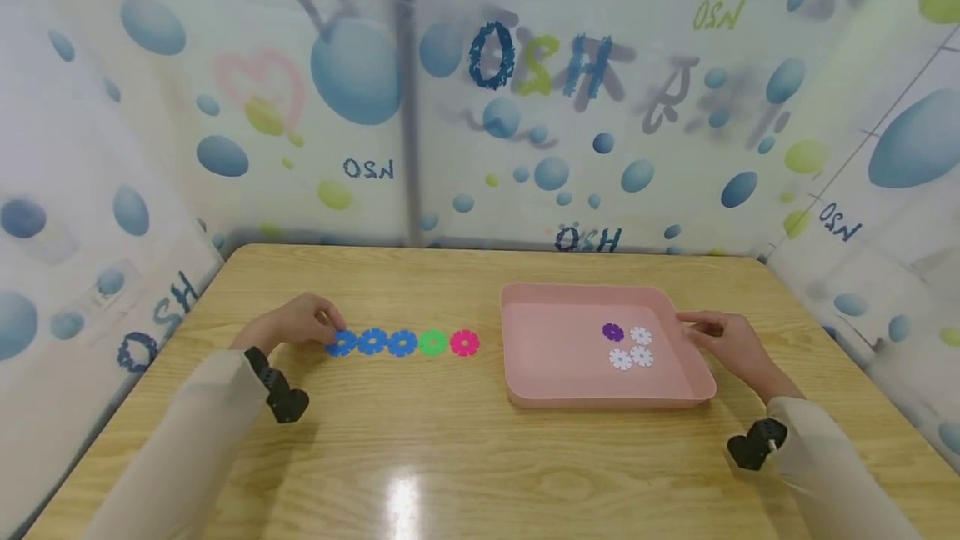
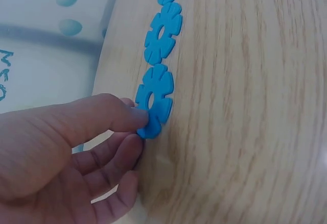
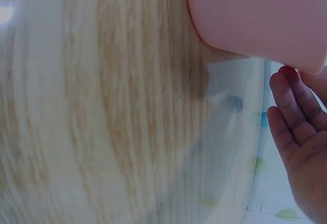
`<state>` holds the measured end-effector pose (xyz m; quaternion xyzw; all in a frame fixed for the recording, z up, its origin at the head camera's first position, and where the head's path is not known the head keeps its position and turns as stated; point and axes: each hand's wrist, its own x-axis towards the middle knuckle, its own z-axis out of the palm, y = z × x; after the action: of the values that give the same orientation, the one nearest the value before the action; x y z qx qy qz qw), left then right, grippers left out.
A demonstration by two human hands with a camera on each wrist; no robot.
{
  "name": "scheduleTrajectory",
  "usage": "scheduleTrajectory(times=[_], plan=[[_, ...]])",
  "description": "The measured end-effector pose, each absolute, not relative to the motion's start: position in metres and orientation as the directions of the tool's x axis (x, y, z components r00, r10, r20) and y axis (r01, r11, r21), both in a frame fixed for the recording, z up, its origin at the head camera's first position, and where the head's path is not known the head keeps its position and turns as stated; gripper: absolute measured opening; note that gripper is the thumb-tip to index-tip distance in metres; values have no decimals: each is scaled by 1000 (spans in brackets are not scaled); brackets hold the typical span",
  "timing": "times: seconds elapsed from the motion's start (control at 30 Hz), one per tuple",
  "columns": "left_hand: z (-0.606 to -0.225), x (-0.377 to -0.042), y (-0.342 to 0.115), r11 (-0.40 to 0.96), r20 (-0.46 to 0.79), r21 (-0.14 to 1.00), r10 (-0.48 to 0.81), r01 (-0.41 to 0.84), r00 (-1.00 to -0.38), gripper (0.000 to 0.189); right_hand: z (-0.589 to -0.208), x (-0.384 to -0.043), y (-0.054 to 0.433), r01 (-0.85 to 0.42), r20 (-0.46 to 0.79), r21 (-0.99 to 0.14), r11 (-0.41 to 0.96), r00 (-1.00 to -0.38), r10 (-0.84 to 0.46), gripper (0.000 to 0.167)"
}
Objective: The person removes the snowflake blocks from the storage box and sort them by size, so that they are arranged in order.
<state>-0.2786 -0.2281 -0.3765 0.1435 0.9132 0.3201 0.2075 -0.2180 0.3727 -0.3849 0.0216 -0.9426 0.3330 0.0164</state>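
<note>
A row of flower-shaped plastic discs lies on the table at the left in the head view: three blue, then a green disc (image 1: 432, 343) and a pink disc (image 1: 465, 343). At the row's left end my left hand (image 1: 297, 321) pinches the outermost blue disc (image 2: 162, 83) between thumb and fingers. The middle blue disc (image 1: 372, 341) lies beside it, rims close together. My right hand (image 1: 723, 347) grips the right rim of a pink tray (image 1: 555, 357); in the right wrist view its fingertips (image 3: 288, 73) meet the tray's edge.
Inside the tray, toward its right side, lie a purple disc (image 1: 613, 332) and three white discs, one of them a white disc (image 1: 619, 359) at the front. The wooden table (image 1: 450, 465) ends at a printed curtain (image 1: 480, 148) behind and at both sides.
</note>
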Motion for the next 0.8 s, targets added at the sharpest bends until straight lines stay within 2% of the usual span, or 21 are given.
scheduleTrajectory(times=[0.43,0.67,0.8], plan=[[-375,-274,-226,707,-306,704,390,70,-868,24,-387,-218,374,-47,41,-627,778,-999,-27,36],[-370,-272,-214,713,-196,675,418,187,-887,28,-388,-218,376,-64,50,-629,775,-998,-42,37],[-364,-273,-192,671,-129,692,477,265,-869,27,-386,-218,375,-67,52,-629,774,-998,-44,35]])
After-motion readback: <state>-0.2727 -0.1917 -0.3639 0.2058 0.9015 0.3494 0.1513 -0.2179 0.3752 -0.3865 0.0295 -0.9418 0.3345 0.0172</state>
